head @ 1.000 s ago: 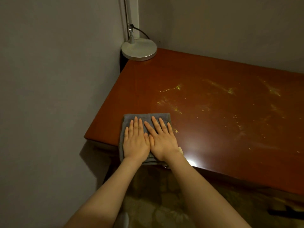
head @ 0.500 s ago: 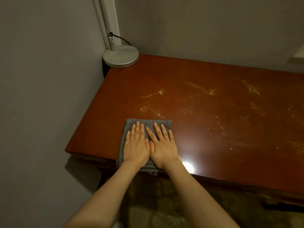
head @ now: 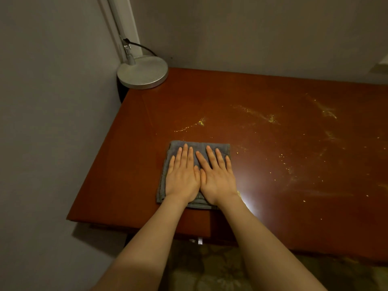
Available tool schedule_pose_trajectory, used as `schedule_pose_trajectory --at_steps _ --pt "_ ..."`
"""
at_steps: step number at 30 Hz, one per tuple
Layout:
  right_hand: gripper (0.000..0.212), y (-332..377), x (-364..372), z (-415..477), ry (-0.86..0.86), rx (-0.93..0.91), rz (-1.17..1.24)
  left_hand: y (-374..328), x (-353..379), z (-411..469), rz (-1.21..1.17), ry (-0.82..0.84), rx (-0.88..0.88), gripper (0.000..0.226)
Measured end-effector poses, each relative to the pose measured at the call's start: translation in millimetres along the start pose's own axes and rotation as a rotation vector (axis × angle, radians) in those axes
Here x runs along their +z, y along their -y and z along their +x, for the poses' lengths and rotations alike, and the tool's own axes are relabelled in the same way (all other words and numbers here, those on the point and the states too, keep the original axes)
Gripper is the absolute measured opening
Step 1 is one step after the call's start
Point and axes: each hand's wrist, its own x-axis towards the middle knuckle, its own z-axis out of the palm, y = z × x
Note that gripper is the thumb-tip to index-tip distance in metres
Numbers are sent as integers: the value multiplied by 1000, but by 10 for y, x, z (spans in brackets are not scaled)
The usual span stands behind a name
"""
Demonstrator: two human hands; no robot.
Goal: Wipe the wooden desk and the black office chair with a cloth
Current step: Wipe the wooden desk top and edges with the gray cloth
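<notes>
Person stands at the front edge of the wooden desk (head: 273, 217), both arms reaching forward. Folded grey cloth (head: 177, 146) lies flat on the top near the front edge, toward the left end. Left hand (head: 182, 177) and right hand (head: 217, 180) are side by side on it, palms down, fingers straight and slightly spread, thumbs touching; they press it to the wood, nothing pinched. Yellowish crumbs and smears (head: 270, 119) run across the middle and right of the top, the nearest just beyond the cloth's far edge and beside its right edge. Round lamp base (head: 142, 73) sits on the back left corner. Judgement: the desk wipe is at an early stage, since most of the soiled area lies untouched. The black office chair is not in view; that part looks entirely left to do.
</notes>
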Motion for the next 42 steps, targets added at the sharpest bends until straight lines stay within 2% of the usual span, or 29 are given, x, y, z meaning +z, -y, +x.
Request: schedule_pose_trajectory --at_steps 21,34,42 --pt "50 -100 -124 726 -24 59 19 56 -99 787 -5 -36 59 54" --pt "51 -211 -183 1229 -102 409 126 -24 -194 1711 104 22 411 56" --pt "51 -398 -300 1380 -105 507 136 -262 -221 2002 126 79 472 56"
